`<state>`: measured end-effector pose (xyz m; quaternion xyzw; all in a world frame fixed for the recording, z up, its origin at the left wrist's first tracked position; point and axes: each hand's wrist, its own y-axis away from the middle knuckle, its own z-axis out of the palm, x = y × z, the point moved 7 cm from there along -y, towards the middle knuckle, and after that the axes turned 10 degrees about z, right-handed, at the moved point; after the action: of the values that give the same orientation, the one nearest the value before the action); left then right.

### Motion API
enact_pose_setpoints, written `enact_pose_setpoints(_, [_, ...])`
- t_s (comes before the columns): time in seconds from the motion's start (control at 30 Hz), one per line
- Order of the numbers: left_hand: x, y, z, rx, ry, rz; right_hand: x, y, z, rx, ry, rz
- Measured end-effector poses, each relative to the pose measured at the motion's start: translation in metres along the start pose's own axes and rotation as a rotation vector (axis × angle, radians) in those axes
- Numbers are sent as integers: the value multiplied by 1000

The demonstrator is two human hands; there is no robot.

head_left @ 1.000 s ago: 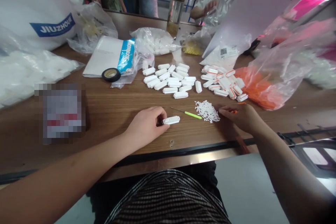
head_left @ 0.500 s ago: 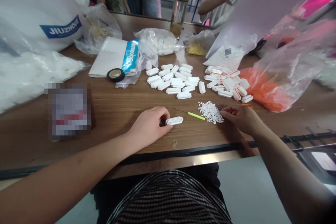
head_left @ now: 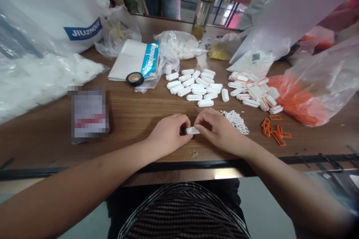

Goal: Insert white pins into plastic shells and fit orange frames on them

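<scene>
Near the table's (head_left: 126,119) front edge, the left hand (head_left: 170,130) pinches a white block (head_left: 192,130) between thumb and fingers; the right hand (head_left: 220,130) curls its fingertips at the block's right end, their grip hidden. Rightward lie orange frames (head_left: 277,136), slightly farther white bits (head_left: 238,122), then more blocks (head_left: 199,91); a bottle (head_left: 202,15) stands by the far edge

held block (head_left: 192,130) white; pellets (head_left: 236,120) white; frames (head_left: 278,138) orange; tabletop (head_left: 134,119) brown, wood-grained; shirt (head_left: 182,213) dark, pale-striped
</scene>
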<state>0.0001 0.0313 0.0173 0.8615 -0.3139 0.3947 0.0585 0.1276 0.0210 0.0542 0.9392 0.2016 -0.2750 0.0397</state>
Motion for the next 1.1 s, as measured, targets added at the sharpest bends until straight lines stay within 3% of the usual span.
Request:
enact_pose_setpoints(0.7, [1, -1, -1, 0, -19, 7, -10, 0, 11, 38, 307, -89])
enact_pose_setpoints(0.97, [1, -1, -2, 0, -6, -7, 0, 6, 1, 69, 68, -122])
enact_pose_setpoints(1.1, [1, -1, -2, 5, -9, -2, -4, 12, -2, 119, 103, -146])
